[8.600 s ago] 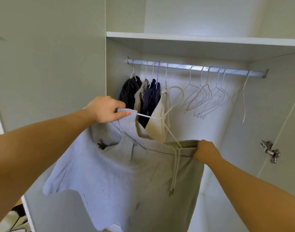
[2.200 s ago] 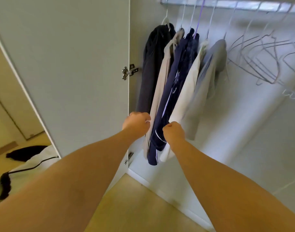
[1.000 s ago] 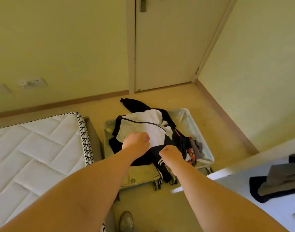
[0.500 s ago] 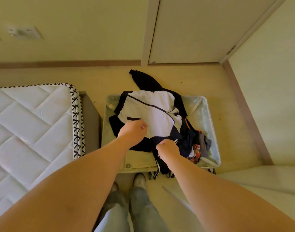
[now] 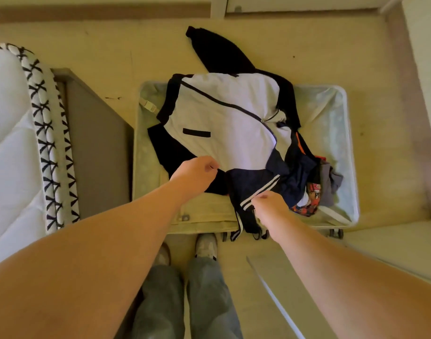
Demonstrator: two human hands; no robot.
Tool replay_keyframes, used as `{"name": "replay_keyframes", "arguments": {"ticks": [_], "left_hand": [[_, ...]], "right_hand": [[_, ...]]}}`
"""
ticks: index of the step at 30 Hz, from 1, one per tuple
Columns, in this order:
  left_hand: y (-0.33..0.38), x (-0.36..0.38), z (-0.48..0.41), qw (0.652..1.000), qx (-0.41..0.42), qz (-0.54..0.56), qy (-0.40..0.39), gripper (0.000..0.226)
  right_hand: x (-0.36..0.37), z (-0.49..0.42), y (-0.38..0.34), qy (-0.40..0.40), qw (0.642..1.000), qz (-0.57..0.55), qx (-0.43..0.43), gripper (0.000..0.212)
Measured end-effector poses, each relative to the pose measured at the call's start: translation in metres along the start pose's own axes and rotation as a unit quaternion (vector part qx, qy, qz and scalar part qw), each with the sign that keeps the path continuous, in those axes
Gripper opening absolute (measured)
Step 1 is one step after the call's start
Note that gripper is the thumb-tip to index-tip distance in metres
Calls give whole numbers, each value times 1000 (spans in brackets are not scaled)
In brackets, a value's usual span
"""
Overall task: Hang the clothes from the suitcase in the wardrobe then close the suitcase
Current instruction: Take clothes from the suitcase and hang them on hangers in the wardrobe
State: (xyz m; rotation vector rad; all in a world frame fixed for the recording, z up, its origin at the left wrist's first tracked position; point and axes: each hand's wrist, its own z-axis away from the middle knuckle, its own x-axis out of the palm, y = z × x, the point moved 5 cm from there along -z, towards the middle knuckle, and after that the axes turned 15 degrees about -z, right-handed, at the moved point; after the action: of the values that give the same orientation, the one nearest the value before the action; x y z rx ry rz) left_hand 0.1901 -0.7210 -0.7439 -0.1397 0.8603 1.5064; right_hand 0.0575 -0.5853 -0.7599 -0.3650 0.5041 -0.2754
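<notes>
An open suitcase (image 5: 349, 143) with pale lining lies on the floor in front of my feet. A white jacket with black sleeves (image 5: 229, 118) is spread over it, one sleeve trailing onto the floor beyond. Under it lies a navy garment with white stripes (image 5: 253, 182), hanging over the near rim. A patterned red piece (image 5: 312, 204) and a grey piece (image 5: 331, 182) are bunched at the right. My left hand (image 5: 195, 176) hovers curled over the jacket's black hem. My right hand (image 5: 268, 204) is curled over the striped edge. Neither plainly grips cloth.
A white quilted mattress (image 5: 9, 143) on a grey bed base (image 5: 94, 143) stands close to the suitcase's left side. The wardrobe door's edge (image 5: 275, 297) and the wardrobe's base (image 5: 393, 245) are at the lower right. My shoes (image 5: 206, 245) stand at the suitcase's near rim.
I turned from the wardrobe, where the grey garment now hangs, to the suitcase. Over the last second my view tipped down and both curled hands came lower over the clothes.
</notes>
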Motion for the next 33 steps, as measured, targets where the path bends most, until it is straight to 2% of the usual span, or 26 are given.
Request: {"name": "replay_keyframes", "arguments": {"ticks": [3, 10, 14, 17, 20, 22, 28, 33], "left_hand": [[-9, 38, -27, 1000, -23, 14, -12, 27], [-37, 103, -66, 996, -82, 19, -37, 21], [-43, 129, -90, 995, -86, 7, -43, 15], [-47, 145, -105, 996, -79, 9, -48, 14], [-56, 162, -119, 995, -77, 27, -54, 16], [-66, 171, -124, 994, -84, 45, -57, 21], [-104, 189, -133, 989, -116, 51, -82, 11], [-116, 192, -129, 986, -128, 56, -86, 12]], "right_hand": [[6, -38, 30, -7, 1000, -12, 22, 29], [23, -92, 84, -19, 990, -71, 117, 29], [36, -116, 97, 1, 980, -126, 154, 29], [41, -132, 99, 22, 959, -213, 188, 7], [50, -148, 114, 27, 904, -346, 248, 24], [52, -156, 122, 32, 885, -384, 261, 35], [77, -183, 136, 52, 867, -412, 276, 46], [81, -193, 143, 70, 886, -373, 267, 47]]}}
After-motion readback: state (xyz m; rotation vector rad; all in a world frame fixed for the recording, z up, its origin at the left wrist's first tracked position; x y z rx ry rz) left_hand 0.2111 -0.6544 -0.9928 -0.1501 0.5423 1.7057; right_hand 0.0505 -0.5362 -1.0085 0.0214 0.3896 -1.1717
